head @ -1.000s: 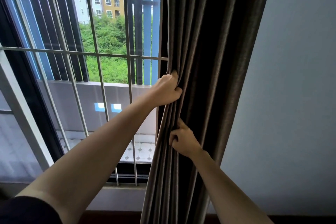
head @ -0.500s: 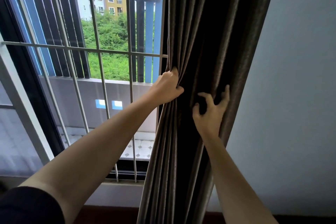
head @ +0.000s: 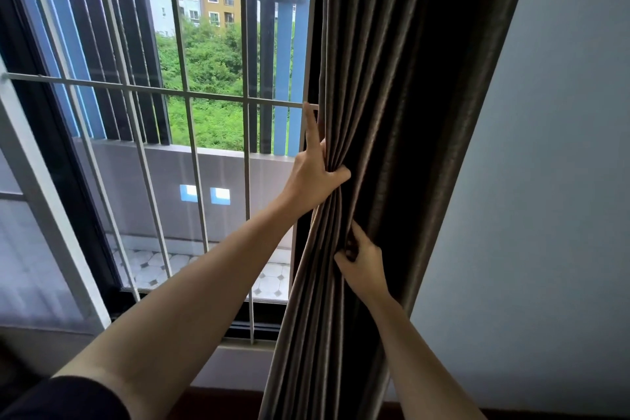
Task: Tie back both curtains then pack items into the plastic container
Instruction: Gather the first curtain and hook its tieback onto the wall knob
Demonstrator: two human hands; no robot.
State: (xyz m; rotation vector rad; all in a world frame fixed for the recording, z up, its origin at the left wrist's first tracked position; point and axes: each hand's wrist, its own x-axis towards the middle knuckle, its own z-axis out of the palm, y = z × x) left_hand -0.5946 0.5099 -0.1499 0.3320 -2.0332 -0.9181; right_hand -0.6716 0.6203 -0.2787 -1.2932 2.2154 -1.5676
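The dark curtain (head: 392, 112) hung bunched in folds, the window grille (head: 153, 90) to its left and the wall (head: 545, 181) to its right. Your left hand (head: 315, 177) clamped the curtain's left edge, thumb across the folds, index finger pointing up. Your right hand (head: 361, 262) pinched the curtain's folds just below. I'd judge you needed to sweep the loose right-hand folds into the bundle before easing either grip. The plastic container was not in view.

Daylight floods through the window (head: 211, 85); curtain (head: 409, 112) folds shadowed, edges bowed.
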